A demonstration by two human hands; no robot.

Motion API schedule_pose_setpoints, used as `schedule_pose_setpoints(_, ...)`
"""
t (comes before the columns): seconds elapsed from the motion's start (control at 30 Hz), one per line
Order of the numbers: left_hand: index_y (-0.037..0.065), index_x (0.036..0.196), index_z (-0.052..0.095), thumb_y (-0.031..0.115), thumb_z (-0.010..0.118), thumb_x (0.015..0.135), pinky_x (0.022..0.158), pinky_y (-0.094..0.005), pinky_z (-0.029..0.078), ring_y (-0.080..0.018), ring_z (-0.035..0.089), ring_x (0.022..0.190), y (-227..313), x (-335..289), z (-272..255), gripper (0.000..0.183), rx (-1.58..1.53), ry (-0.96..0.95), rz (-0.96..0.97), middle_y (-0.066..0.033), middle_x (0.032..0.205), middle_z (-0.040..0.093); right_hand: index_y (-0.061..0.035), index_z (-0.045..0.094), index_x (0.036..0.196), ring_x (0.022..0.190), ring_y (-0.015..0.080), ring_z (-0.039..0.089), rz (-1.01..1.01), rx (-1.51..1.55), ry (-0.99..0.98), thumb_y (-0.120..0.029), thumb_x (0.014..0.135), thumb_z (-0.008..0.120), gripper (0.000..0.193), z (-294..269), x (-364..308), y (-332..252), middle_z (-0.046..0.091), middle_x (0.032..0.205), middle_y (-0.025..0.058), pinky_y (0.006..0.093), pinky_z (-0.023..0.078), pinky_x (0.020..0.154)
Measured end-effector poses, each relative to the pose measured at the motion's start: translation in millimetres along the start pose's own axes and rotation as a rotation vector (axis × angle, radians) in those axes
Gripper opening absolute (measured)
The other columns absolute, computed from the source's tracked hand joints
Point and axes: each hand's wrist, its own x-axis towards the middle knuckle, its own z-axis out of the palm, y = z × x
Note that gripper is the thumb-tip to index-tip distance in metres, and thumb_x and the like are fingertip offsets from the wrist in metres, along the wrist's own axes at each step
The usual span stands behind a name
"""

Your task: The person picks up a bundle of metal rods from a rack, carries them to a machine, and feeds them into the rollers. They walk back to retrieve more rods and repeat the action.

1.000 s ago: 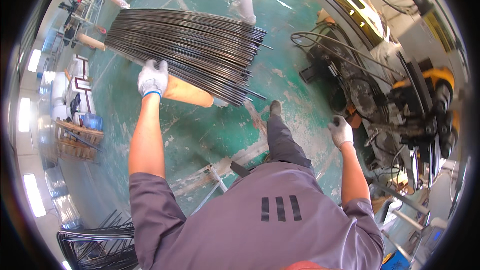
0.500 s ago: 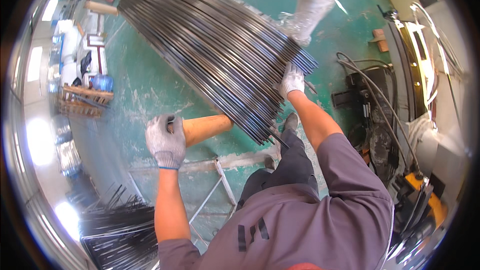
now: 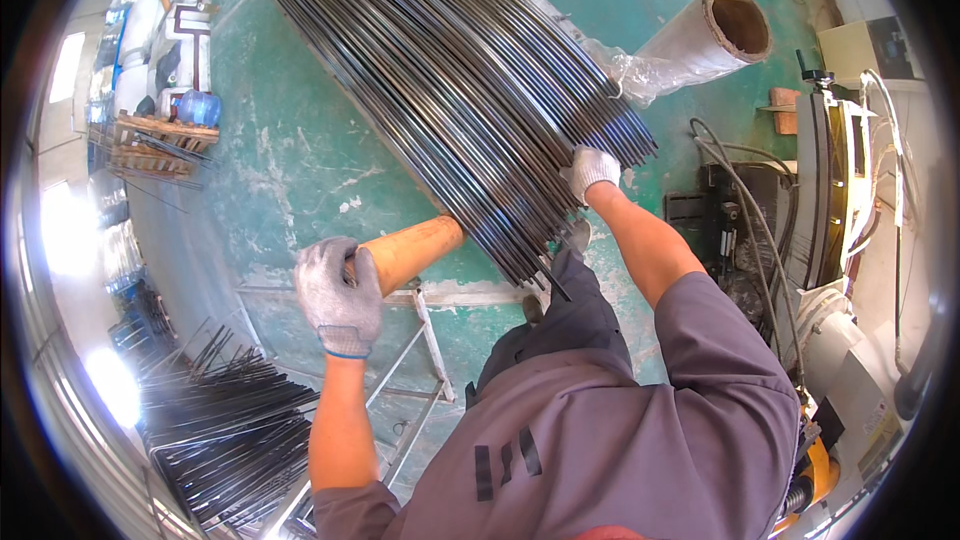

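A wide bundle of long dark metal rods (image 3: pixel 440 80) slants from the far left toward me, its ends uneven near my feet. My left hand (image 3: pixel 338 298), in a grey-white knit glove, is closed around the near-left end of a tan round tube (image 3: pixel 415 248). The tube's other end meets the bundle's left edge and passes out of sight there. My right hand (image 3: pixel 592 174), gloved too, is at the rod ends on the right side, fingers curled down onto the rods. Its fingertips are partly hidden.
A cardboard core wrapped in clear film (image 3: pixel 690 45) stands beyond the rods at right. Machinery with hoses (image 3: pixel 750 200) lines the right side. A pale metal frame (image 3: pixel 432 340) is on the green floor near my legs. More dark rods (image 3: pixel 230 440) lie piled at lower left.
The whole view has shifted, so the wrapped core sits further right. My right hand's fingers, stretched over the rods before, now look more curled. The left hand keeps hold of the tube.
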Motion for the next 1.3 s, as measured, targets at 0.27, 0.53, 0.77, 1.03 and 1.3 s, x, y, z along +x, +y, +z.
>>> schedule_pose_setpoints(0.27,0.005,0.095,0.073,0.010,0.074,0.092,0.091,-0.0470,0.053,-0.0366,0.067,0.099,1,-4,2,0.005,0.033,0.033,-0.048,-0.0137,0.097,0.073,0.0102,0.075,0.126,0.107,0.0314,0.078,-0.104,0.340,-0.204,-0.040,0.085,0.094,0.068,-18,-4,5,0.081,0.112,0.0240,0.0408,0.059,0.095)
schedule_pose_setpoints(0.53,0.008,0.092,0.075,0.014,0.075,0.089,0.091,-0.0483,0.053,-0.0365,0.070,0.098,-3,-10,11,0.007,0.072,0.118,-0.036,-0.0126,0.095,0.075,0.0124,0.067,0.128,0.084,0.0213,0.075,0.030,0.847,-0.227,-0.022,0.096,0.087,0.051,-11,-26,2,0.080,0.100,0.0137,0.0361,0.061,0.076)
schedule_pose_setpoints(0.77,0.010,0.091,0.068,0.015,0.074,0.087,0.095,-0.0527,0.053,-0.0360,0.069,0.098,5,-25,9,0.009,0.101,0.440,0.364,-0.0128,0.098,0.072,0.0018,0.068,0.112,0.059,0.0202,0.065,-0.034,0.783,-0.286,-0.039,0.107,0.073,0.042,-56,-116,-28,0.069,0.078,0.0086,0.0387,0.055,0.054)
schedule_pose_setpoints(1.03,0.004,0.111,0.075,0.017,0.080,0.096,0.091,-0.0412,0.058,-0.0303,0.075,0.098,64,-99,150,0.021,-0.858,-0.151,0.067,-0.0118,0.102,0.078,0.0089,0.074,0.105,0.094,0.0532,0.070,0.004,0.312,-0.042,-0.053,0.101,0.074,0.062,6,-335,49,0.071,0.096,0.0355,0.0531,0.057,0.081)
schedule_pose_setpoints(1.3,0.003,0.126,0.065,0.047,0.068,0.108,0.096,-0.0517,0.058,-0.0341,0.069,0.099,58,-33,247,0.047,-2.093,-0.936,-0.785,-0.0164,0.108,0.072,-0.0109,0.077,0.096,0.093,0.0395,0.076,0.684,0.079,0.078,-0.053,0.092,0.081,0.042,84,-647,100,0.079,0.095,0.0184,0.0510,0.058,0.084)
